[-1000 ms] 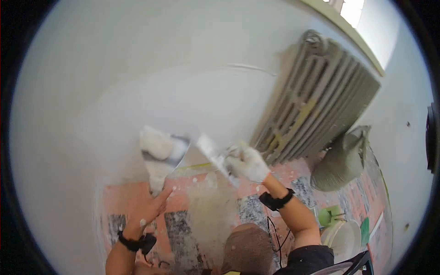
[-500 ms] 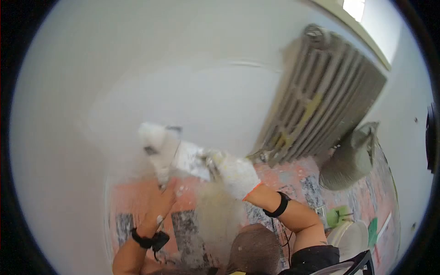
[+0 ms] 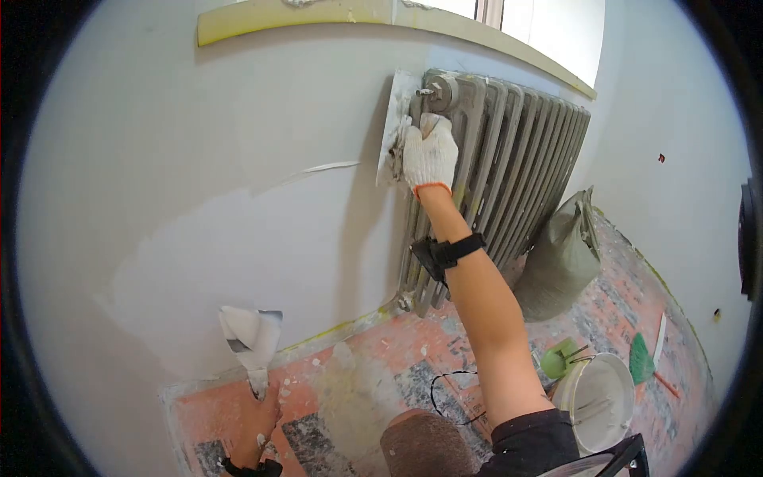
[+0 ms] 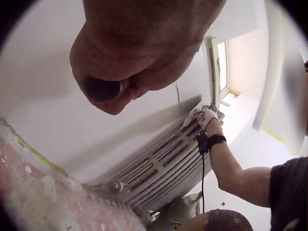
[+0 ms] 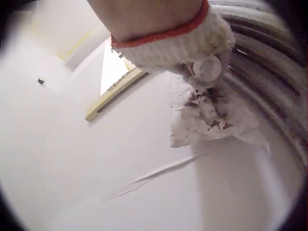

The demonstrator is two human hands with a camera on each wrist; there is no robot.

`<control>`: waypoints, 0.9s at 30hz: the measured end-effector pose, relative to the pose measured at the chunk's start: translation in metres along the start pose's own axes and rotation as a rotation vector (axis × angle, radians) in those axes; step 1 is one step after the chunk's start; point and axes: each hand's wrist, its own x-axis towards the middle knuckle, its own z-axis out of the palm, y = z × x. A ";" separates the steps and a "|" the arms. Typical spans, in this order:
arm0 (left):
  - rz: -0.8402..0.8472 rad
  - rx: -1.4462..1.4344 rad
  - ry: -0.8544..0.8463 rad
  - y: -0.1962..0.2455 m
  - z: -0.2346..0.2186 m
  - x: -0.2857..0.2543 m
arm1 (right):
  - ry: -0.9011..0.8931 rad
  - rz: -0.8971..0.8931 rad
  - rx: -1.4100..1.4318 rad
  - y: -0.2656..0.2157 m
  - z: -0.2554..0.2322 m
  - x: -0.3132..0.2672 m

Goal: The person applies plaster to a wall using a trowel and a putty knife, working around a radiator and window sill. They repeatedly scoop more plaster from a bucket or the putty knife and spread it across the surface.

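My bare left hand [image 3: 256, 420] is low by the wall's foot, gripping the handle of a wide putty knife [image 3: 271, 327] with its blade upward. A thick lump of white plaster [image 3: 242, 327] covers much of that blade. In the left wrist view the handle's dark round end [image 4: 103, 90] pokes out of the fist. Higher up, my right hand [image 3: 431, 156], in a white knit glove, grips a plastering trowel [image 3: 390, 123] beside the radiator. Its plaster-crusted back [image 5: 182, 120] shows in the right wrist view, with the face turned to the wall [image 3: 294, 230].
The ribbed radiator [image 3: 509, 151] stands right of the trowel, under a yellowish sill [image 3: 318, 25]. A raised plaster ridge [image 3: 330, 167] marks the wall. A filled sack [image 3: 560, 262], a white bucket [image 3: 620, 397] and a green scraper [image 3: 640, 359] are on the spattered floor.
My right hand has carried the trowel from near the putty knife up to the wall beside the radiator's top. The left hand still holds the putty knife low, and the head view has shifted upward.
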 end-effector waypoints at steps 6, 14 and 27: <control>0.199 0.072 0.042 -0.016 0.006 0.008 | -0.014 0.073 -0.134 -0.019 0.006 0.015; -0.092 -0.039 -0.043 -0.044 -0.007 0.028 | -0.071 0.110 -0.150 0.010 0.009 -0.013; 0.039 0.034 -0.035 -0.007 0.005 -0.002 | -0.149 0.288 -0.163 0.109 0.037 -0.144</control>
